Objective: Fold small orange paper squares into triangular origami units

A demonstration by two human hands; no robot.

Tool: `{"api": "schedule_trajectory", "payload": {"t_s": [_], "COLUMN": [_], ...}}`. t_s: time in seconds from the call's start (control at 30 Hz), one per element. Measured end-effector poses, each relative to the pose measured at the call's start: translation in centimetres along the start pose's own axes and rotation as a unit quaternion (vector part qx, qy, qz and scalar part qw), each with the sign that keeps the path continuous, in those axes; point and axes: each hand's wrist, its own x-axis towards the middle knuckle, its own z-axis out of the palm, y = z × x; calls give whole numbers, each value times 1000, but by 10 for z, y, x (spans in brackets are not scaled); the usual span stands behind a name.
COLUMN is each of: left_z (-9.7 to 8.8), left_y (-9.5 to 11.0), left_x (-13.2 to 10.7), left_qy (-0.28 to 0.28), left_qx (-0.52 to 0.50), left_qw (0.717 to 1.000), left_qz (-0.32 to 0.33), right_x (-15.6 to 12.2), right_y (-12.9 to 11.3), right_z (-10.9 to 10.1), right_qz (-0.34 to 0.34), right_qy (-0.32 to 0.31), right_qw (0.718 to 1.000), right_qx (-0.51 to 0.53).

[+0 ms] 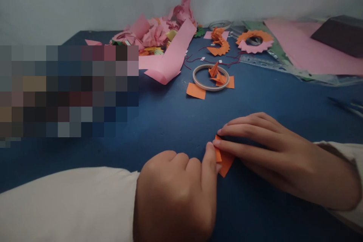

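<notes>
A small piece of orange paper, partly folded over, lies on the blue table between my hands. My left hand has its fingers curled, with the index fingertip and thumb on the paper's left edge. From the right, my right hand reaches over with long, close fingers, their tips holding down the upper part of the paper. Both hands cover some of it. Beyond them, a ring of tape encircles folded orange pieces, beside an orange paper slip.
Crumpled pink paper is heaped at the back, with a curling pink strip in front. An orange and pink folded ring, a clear ruler, pink sheets and a dark flat object lie back right. Blurred pixels cover the left.
</notes>
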Motion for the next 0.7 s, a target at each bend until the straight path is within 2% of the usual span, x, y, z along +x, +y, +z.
{"api": "schedule_trajectory", "payload": {"t_s": [0.33, 0.5, 0.57, 0.7], "left_z": [-6, -9, -9, -6], "left_y": [2, 3, 3, 3], "left_x": [-3, -1, -1, 1], "left_qy": [-7, 5, 6, 1], "left_qx": [-7, 1, 7, 16], "left_qw": [1000, 1000, 999, 999], "left_qz": [15, -13, -35, -50], "right_x": [0, -2, -2, -4], "right_y": [-2, -5, -6, -5], "right_z": [1, -1, -2, -3], "right_qz": [15, 45, 22, -58], "right_qy": [0, 72, 79, 32], "right_qw": [1000, 996, 996, 995], "right_qx": [-25, -35, -40, -68]}}
